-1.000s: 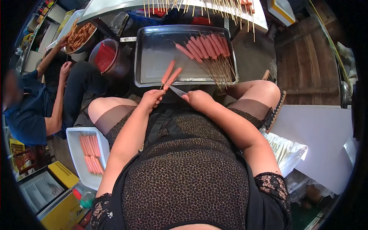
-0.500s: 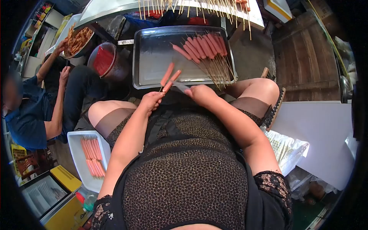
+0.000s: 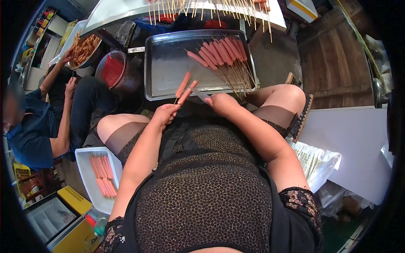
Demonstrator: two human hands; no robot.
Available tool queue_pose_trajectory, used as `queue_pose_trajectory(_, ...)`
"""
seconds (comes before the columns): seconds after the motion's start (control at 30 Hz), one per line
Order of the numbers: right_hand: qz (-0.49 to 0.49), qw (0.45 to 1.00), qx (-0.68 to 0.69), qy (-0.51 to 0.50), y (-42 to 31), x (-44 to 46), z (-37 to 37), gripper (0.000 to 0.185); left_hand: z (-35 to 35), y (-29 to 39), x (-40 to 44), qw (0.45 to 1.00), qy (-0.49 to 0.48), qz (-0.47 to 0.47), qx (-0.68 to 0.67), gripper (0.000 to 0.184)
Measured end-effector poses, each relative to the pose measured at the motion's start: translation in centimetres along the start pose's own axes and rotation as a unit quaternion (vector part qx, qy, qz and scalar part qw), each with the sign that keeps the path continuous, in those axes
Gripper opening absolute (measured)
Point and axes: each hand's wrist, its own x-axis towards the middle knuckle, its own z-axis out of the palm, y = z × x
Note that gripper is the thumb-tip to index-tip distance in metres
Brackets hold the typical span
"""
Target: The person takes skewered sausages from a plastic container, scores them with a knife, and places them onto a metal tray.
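Observation:
Two sausages on sticks (image 3: 182,85) stick up from my left hand (image 3: 166,114), whose fingers are closed round the sticks. My right hand (image 3: 222,103) grips a knife (image 3: 200,94), its blade pointing left. The blade's tip lies at the nearer sausage; whether it has cut in, I cannot tell. Just beyond my hands is a metal tray (image 3: 164,65). On its right side lie several skewered sausages (image 3: 219,51) in a fanned heap, sticks toward me.
A white tub (image 3: 87,179) at my left holds more sausages on sticks. Another person (image 3: 31,135) sits at the left, hands near a bowl of brownish food (image 3: 87,48). A bucket (image 3: 122,82) stands by them. Sticks overhang a metal-topped table (image 3: 122,10) ahead.
The knife has shifted slightly, its tip now up against the nearer sausage. My left hand still holds both sticks. The whole view has tilted a little.

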Motion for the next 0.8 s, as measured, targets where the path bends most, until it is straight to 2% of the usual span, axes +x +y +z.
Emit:
queue_pose_trajectory(0.13, -0.036, 0.999, -0.023, 0.02, 0.2, -0.3, 0.7, 0.044, -0.1, 0.4, -0.6, 1.0, -0.004, -0.01, 0.007, 0.015)
queue_pose_trajectory(0.2, -0.019, 0.999, 0.021, 0.04, 0.6, -0.2, -0.4, 0.043, -0.1, 0.5, -0.6, 1.0, -0.009, -0.012, 0.008, 0.014)
queue_pose_trajectory(0.27, 0.006, 0.999, 0.002, 0.041, 1.0, 0.1, 0.1, 0.043, 0.0, 0.2, -0.4, 1.0, 0.003, -0.014, 0.018, 0.014)
queue_pose_trajectory(0.33, -0.04, 0.999, -0.004, 0.026, 1.1, -0.2, 0.9, 0.044, -0.2, 0.1, -0.4, 1.0, 0.001, -0.014, 0.024, 0.014)
queue_pose_trajectory(0.4, -0.026, 0.999, -0.019, 0.018, 1.3, -0.1, 0.2, 0.044, -0.3, 0.2, -0.5, 1.0, 0.0, -0.015, 0.027, 0.015)
queue_pose_trajectory(0.47, -0.002, 0.999, 0.012, 0.053, 1.7, 0.3, -0.2, 0.045, -0.2, 0.2, -0.5, 1.0, 0.002, -0.013, 0.016, 0.016)
queue_pose_trajectory(0.67, 0.004, 1.0, -0.006, 0.018, 2.1, 0.3, 0.5, 0.045, 0.0, 0.4, -0.9, 0.999, 0.017, -0.011, 0.032, 0.017)
queue_pose_trajectory(0.73, -0.019, 0.991, 0.064, 0.112, 3.3, 0.8, 0.9, 0.044, 0.1, 0.3, -0.8, 0.998, 0.037, 0.025, 0.037, 0.017)
queue_pose_trajectory(0.77, 0.01, 0.988, 0.082, 0.133, 2.0, -0.2, -0.9, 0.044, 0.2, 0.1, -0.7, 0.996, 0.058, 0.062, 0.039, 0.017)
queue_pose_trajectory(0.8, 0.009, 0.988, 0.081, 0.13, 2.2, -0.1, -0.8, 0.044, 0.1, -0.4, -0.4, 0.996, 0.06, 0.061, 0.037, 0.017)
